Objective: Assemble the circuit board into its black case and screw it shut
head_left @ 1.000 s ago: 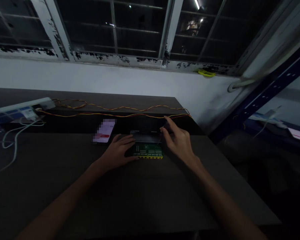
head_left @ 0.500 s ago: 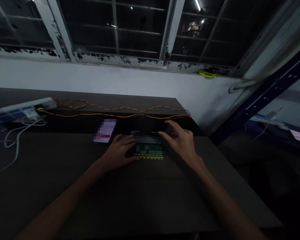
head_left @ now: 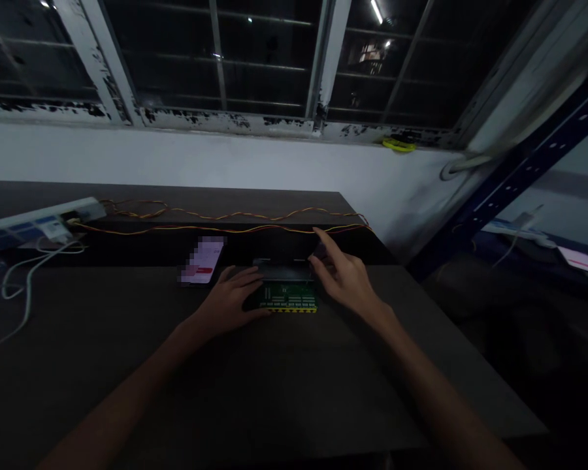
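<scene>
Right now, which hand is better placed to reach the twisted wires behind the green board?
Right, probably. The right hand hovers at the far right of the green board, index finger pointing at the twisted wires. The left hand lies flat at that board's left edge, farther from them.

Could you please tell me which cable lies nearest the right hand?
The twisted orange-and-yellow wire on the back ledge, just beyond the right hand; the white cable loops far left.

The little green board lies flat between my left hand and my right hand, touching my left fingers. Its near edge is yellow. A dark flat piece sits at its far side, by my right fingers
</scene>
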{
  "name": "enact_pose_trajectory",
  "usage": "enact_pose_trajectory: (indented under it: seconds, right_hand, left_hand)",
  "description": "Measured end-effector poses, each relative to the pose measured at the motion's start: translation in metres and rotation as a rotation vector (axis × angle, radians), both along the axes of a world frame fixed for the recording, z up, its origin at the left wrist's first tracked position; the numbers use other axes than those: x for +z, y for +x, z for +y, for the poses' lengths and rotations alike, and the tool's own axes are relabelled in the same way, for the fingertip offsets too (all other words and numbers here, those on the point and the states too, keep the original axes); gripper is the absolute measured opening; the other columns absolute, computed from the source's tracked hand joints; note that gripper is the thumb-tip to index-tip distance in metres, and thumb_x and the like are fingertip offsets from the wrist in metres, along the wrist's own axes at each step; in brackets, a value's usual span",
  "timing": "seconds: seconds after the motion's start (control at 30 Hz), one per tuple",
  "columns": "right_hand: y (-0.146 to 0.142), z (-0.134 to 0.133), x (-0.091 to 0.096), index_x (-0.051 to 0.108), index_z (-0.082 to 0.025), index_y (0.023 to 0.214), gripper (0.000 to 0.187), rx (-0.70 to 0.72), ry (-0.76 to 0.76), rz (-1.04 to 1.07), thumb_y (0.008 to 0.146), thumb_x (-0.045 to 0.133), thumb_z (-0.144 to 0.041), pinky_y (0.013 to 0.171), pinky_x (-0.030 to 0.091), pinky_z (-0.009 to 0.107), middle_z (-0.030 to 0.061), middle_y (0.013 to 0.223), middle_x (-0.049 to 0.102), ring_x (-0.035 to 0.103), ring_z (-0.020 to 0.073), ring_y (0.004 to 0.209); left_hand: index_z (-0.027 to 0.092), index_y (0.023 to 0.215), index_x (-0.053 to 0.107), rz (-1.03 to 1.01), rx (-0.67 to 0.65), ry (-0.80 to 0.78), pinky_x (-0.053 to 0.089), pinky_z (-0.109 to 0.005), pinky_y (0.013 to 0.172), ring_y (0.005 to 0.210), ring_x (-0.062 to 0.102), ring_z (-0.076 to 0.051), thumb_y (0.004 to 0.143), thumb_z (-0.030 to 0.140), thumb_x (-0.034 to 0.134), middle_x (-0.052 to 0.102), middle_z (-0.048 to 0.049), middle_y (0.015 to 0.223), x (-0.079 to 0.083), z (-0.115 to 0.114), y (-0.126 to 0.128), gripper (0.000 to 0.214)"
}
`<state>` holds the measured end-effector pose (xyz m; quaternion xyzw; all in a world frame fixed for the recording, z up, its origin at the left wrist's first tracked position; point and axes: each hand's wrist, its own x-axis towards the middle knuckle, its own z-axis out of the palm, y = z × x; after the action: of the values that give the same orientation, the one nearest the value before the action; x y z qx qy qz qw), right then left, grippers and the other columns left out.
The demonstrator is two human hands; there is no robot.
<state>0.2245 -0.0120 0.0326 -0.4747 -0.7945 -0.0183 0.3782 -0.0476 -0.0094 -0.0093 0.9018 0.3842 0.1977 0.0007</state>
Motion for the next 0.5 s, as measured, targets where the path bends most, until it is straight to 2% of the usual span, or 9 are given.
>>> enact_pose_trajectory:
  seconds: [0.07,0.2,0.37,0.5]
  right_hand:
    - [0.0001,0.0002,-0.0013,0.036,-0.014,0.149,0.057,-0.011,0.005,-0.009,0.097,0.043,-0.036,0.058,0.049,0.029,0.0033,0.077,0.071,0.063,0.0162,0.059]
    - [0.0,0.0003,-0.0034,0.053,-0.018,0.137,0.05,-0.098,0.11,-0.029,0.094,0.051,-0.044,0.065,0.051,0.03,0.0055,0.085,0.073,0.067,0.018,0.068]
    - [-0.002,-0.0013,-0.002,0.04,-0.014,0.147,0.053,-0.027,0.07,-0.025,0.097,0.043,-0.034,0.065,0.051,0.031,0.0073,0.09,0.073,0.068,0.0189,0.072]
    - [-0.0035,-0.0018,-0.0009,0.051,-0.02,0.139,0.048,-0.027,0.079,0.014,0.095,0.049,-0.04,0.07,0.052,0.033,0.0067,0.092,0.073,0.067,0.0187,0.073]
  left_hand:
    - [0.02,0.126,0.062,0.008,0.0,-0.003,0.027,-0.055,0.112,0.13,0.05,-0.031,0.085,0.062,0.059,0.062,-0.0109,0.132,0.0003,0.0,0.0001,0.059]
    - [0.019,0.125,0.062,0.026,-0.001,0.014,0.028,-0.055,0.111,0.13,0.05,-0.03,0.085,0.061,0.059,0.062,-0.0113,0.132,0.0001,0.0003,-0.0001,0.058]
    - [0.018,0.124,0.062,0.039,0.006,0.012,0.028,-0.055,0.111,0.13,0.049,-0.03,0.085,0.061,0.06,0.061,-0.0123,0.132,-0.0008,0.0002,-0.0003,0.058]
    - [0.018,0.123,0.062,0.03,0.004,0.014,0.029,-0.055,0.111,0.13,0.05,-0.03,0.085,0.061,0.06,0.06,-0.0123,0.133,0.0,-0.0005,0.0001,0.057]
